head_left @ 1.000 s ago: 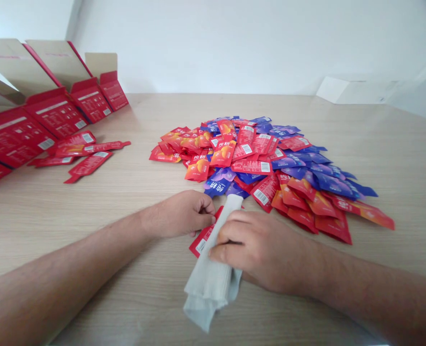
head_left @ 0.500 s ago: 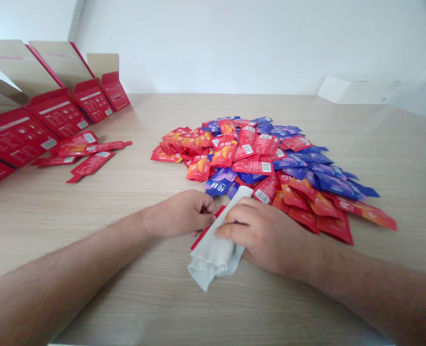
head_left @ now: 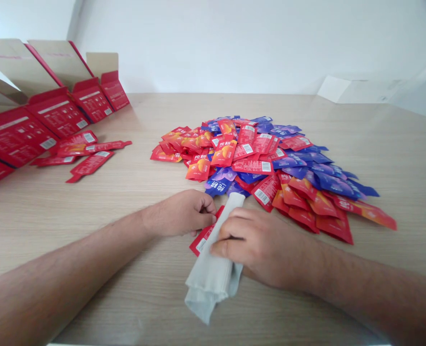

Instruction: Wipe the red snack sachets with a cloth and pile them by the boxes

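My left hand (head_left: 182, 214) pinches the upper end of a red sachet (head_left: 201, 241), whose barcode end shows below my fingers. My right hand (head_left: 258, 247) is shut on a folded pale grey cloth (head_left: 211, 274) and presses it over the sachet, hiding the sachet's middle. Just beyond my hands lies a large heap of red, orange and blue-purple foil sachets (head_left: 256, 166), its nearest edge almost touching the top of the cloth.
Open red cartons (head_left: 56, 113) with tan inner flaps stand along the back left of the light wood table (head_left: 54, 206). Several red sachets (head_left: 90, 161) lie in front of them. A white cardboard piece (head_left: 353, 90) leans at the back right against the white wall.
The cloth and my right hand slid up and right along the sachet, then came back down and left. My left hand stayed in place on the sachet.
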Tool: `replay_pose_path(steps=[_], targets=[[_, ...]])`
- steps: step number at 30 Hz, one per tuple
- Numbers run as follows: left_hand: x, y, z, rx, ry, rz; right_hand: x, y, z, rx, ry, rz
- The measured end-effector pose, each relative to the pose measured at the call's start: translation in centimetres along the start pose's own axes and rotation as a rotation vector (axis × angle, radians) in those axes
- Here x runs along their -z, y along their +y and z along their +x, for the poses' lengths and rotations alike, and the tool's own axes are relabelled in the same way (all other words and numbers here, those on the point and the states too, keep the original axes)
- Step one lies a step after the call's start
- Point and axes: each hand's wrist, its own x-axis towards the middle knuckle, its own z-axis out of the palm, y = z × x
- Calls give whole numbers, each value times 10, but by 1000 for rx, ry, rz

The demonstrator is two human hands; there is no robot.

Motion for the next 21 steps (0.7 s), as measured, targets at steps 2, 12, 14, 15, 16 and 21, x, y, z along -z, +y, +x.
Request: replay_pose_path(steps=[2,12,14,15,16,21], targets=[[-1,0,0,17,1,-12,-1,1,0,-59,63,-14],[0,2,-2,25,2,-24,-2,2,0,-76,71,-24],[0,2,-2,35,-1,-32,-3,2,0,-108,96,-34],[0,2,-2,37,-2,-32,-2,2,0,-96,82,-32],[0,3,-2,34,-2,-29,-2,1,1,-73,54,-26],[-1,1,-1,30,-2,-41,-1,-1,1,-54,42,-9]])
